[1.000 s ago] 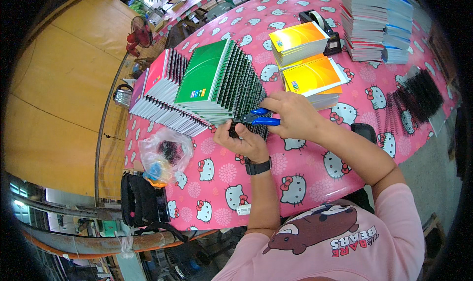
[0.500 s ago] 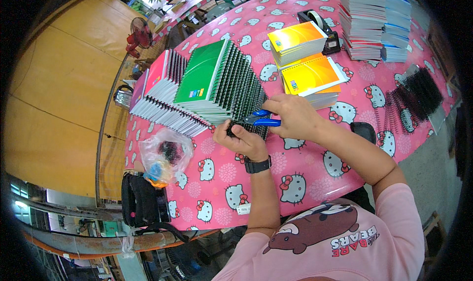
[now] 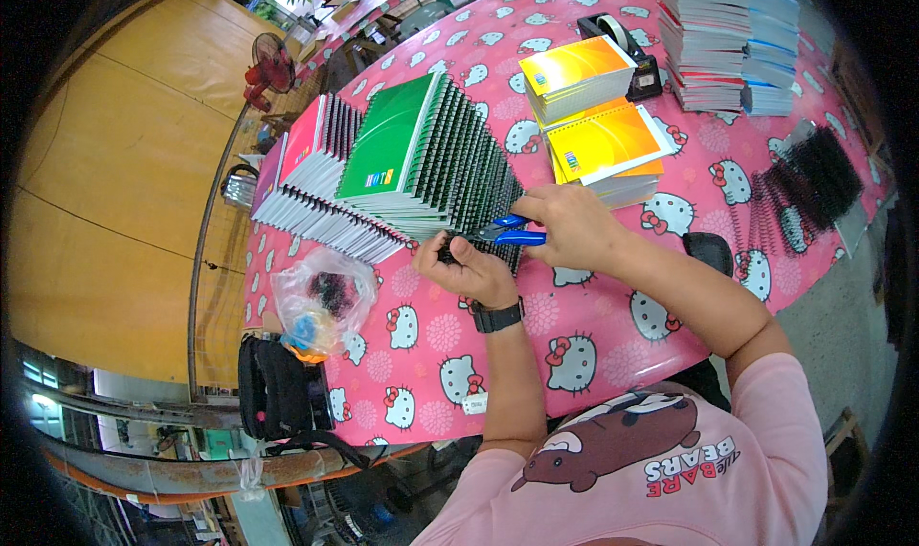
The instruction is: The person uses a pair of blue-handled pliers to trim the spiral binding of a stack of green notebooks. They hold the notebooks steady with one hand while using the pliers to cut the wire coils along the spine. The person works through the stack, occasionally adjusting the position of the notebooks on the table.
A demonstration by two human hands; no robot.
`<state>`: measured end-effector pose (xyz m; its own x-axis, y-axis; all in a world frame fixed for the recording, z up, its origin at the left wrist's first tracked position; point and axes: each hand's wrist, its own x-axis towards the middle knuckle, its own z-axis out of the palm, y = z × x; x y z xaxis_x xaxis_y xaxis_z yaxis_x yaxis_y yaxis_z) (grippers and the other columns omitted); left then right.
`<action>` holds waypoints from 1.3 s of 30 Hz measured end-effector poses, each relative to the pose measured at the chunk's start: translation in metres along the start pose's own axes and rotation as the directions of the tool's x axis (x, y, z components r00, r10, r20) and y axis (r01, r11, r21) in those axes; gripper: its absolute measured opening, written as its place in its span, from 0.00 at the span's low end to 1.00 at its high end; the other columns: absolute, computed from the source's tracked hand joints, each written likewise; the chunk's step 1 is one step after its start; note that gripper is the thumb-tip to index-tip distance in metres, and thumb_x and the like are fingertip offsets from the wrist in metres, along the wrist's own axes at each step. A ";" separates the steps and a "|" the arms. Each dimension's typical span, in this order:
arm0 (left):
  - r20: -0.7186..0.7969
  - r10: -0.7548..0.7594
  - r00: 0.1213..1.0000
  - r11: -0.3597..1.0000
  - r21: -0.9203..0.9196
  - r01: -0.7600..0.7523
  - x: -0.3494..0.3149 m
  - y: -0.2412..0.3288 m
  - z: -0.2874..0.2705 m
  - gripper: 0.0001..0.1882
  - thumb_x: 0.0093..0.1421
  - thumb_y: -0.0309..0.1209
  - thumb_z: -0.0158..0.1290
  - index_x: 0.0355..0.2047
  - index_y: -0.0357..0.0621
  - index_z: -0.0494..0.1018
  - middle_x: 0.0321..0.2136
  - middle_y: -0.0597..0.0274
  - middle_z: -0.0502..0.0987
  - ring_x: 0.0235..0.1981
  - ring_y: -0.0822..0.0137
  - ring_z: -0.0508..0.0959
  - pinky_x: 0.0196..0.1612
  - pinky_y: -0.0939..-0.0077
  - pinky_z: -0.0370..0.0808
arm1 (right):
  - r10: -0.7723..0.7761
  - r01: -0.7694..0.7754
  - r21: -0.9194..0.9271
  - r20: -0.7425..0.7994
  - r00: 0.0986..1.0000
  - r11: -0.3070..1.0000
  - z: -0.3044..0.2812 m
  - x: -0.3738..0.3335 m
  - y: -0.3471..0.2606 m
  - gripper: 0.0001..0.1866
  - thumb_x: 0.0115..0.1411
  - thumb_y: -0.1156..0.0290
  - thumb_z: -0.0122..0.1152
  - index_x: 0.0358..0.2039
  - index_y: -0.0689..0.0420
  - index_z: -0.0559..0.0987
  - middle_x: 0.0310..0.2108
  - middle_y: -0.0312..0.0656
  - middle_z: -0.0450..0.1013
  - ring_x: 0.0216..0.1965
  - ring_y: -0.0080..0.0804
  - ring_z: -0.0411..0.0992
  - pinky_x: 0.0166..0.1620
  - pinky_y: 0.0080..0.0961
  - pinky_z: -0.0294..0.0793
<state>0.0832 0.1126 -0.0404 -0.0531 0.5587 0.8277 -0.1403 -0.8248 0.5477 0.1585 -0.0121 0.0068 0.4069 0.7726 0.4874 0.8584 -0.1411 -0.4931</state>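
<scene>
My right hand (image 3: pixel 574 228) is closed around the blue handles of small cutting pliers (image 3: pixel 520 237). The dark jaws of the pliers point left, at the near lower corner of a tall stack of green spiral notebooks (image 3: pixel 391 139). Under that corner my left hand (image 3: pixel 479 273) is closed, thumb raised, on what looks like the end of a black spiral coil (image 3: pixel 446 250); its fingers partly hide it. Black coils run down the right side of the green stack. A black watch is on my left wrist.
Pink and purple spiral notebooks (image 3: pixel 304 149) stand left of the green ones. Yellow notebooks (image 3: pixel 613 144) lie right, before a tape dispenser (image 3: pixel 643 75). Red and blue book stacks (image 3: pixel 704 44) and loose black coils (image 3: pixel 814 182) are farther right. A plastic bag (image 3: pixel 325 297) lies near left.
The view has shifted very slightly. Both hands and the pliers stay at the corner of the green stack, with almost no visible movement.
</scene>
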 end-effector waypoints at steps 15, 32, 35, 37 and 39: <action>-0.050 -0.009 0.999 1.000 0.012 0.010 0.004 0.001 0.000 0.21 0.62 0.46 0.45 0.32 0.35 0.63 0.23 0.59 0.67 0.22 0.69 0.66 0.25 0.77 0.64 | -0.029 0.029 -0.066 -0.011 1.000 0.997 0.004 -0.004 0.002 0.18 0.38 0.67 0.64 0.33 0.57 0.75 0.29 0.44 0.71 0.36 0.42 0.71 0.38 0.38 0.69; -0.051 -0.217 0.975 0.975 -0.050 0.214 0.004 0.006 -0.009 0.19 0.64 0.45 0.42 0.31 0.38 0.63 0.23 0.61 0.65 0.24 0.71 0.64 0.27 0.79 0.63 | 0.046 -0.051 -0.041 -0.112 0.993 0.998 0.013 -0.026 -0.028 0.19 0.39 0.67 0.64 0.34 0.57 0.72 0.29 0.45 0.68 0.34 0.45 0.69 0.36 0.39 0.67; -0.104 -0.364 0.925 0.913 -0.234 0.333 0.011 -0.003 -0.008 0.20 0.64 0.47 0.41 0.26 0.41 0.62 0.20 0.64 0.63 0.20 0.74 0.61 0.21 0.82 0.57 | 0.036 -0.052 -0.091 -0.169 0.985 0.994 0.010 -0.031 -0.020 0.20 0.40 0.69 0.64 0.36 0.56 0.72 0.29 0.45 0.68 0.35 0.45 0.68 0.37 0.39 0.66; 0.022 -0.608 0.794 0.646 -0.568 0.510 0.020 -0.012 -0.022 0.22 0.64 0.49 0.40 0.23 0.44 0.61 0.19 0.65 0.62 0.19 0.75 0.60 0.19 0.82 0.54 | 0.085 -0.092 -0.052 -0.125 0.988 0.994 0.013 -0.032 -0.009 0.21 0.40 0.66 0.64 0.37 0.56 0.73 0.31 0.44 0.68 0.38 0.43 0.69 0.40 0.38 0.66; 0.204 -0.738 0.643 0.295 -0.759 0.580 0.029 -0.013 -0.042 0.22 0.62 0.50 0.40 0.22 0.45 0.64 0.21 0.64 0.65 0.18 0.74 0.63 0.16 0.84 0.55 | 0.114 -0.116 -0.017 -0.091 0.989 0.993 0.010 -0.037 0.000 0.22 0.40 0.67 0.64 0.38 0.57 0.73 0.33 0.45 0.69 0.38 0.44 0.69 0.41 0.37 0.67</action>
<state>0.0421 0.1426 -0.0286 0.2712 0.9502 0.1534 -0.8231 0.1463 0.5488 0.1405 -0.0342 -0.0180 0.5292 0.6919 0.4911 0.8103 -0.2403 -0.5345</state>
